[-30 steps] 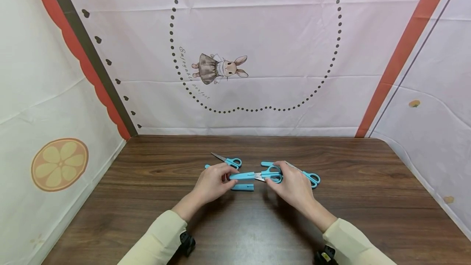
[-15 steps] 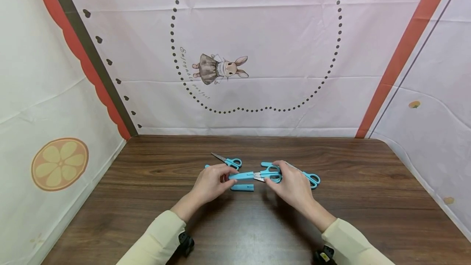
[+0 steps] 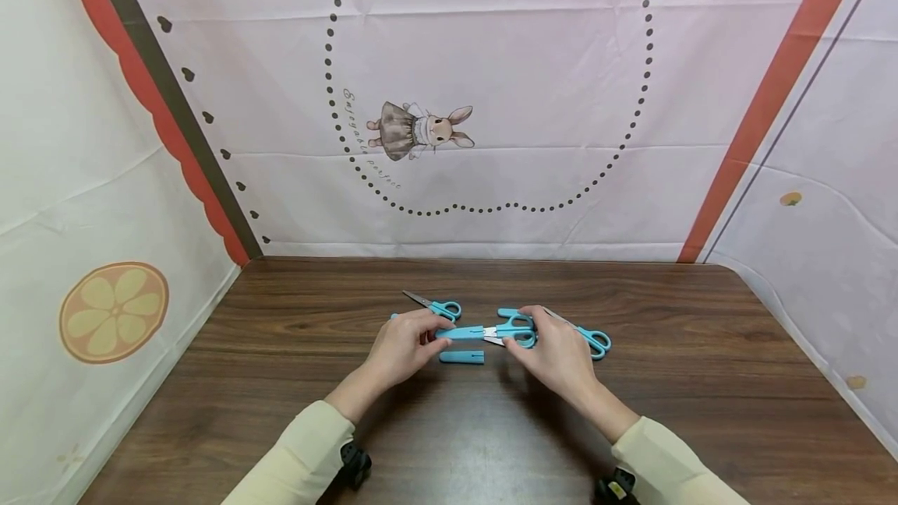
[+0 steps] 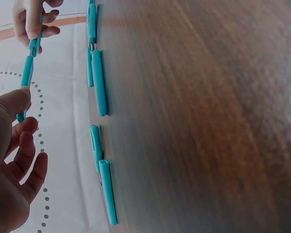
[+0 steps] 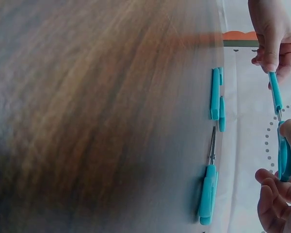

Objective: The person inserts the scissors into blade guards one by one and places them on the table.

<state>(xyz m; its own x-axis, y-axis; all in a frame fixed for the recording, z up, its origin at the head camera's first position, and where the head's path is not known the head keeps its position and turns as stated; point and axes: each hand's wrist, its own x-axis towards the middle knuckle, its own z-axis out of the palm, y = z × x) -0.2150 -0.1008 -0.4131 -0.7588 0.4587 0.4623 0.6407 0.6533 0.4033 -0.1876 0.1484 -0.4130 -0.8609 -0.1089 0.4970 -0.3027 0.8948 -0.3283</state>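
You are pinching the pointed end of a blue sheath [image 3: 463, 333] between the thumb and fingers of your left hand [image 3: 403, 345], while your right hand [image 3: 561, 349] is gripping the held scissors [image 3: 505, 331] by their blue handles. You are holding both pieces end to end above the table [image 3: 281, 380], with the sheath's mouth facing the handles and bare metal [image 3: 489, 331] showing between them.

Over the last second you are shifting both pieces only slightly, up and to your left, and the bare stretch is staying about as long as it was. Judging from that, the sheath is gaining or losing little ground along the blades; whether both blades are sitting inside it, you cannot tell here. Your left thumb is also clearing the near, loose sheath [image 3: 461, 358], so its rounded end is now showing on the table.

Farther out, a pair of bare-bladed scissors [image 3: 436, 306] is lying beyond your left hand, with a blue tip [image 3: 394, 316] peeking out beside your knuckles. A third pair of scissors [image 3: 585, 331] is lying beyond your right hand, partly hidden by it, and another sheath [image 3: 508, 312] is resting just beside its blades.
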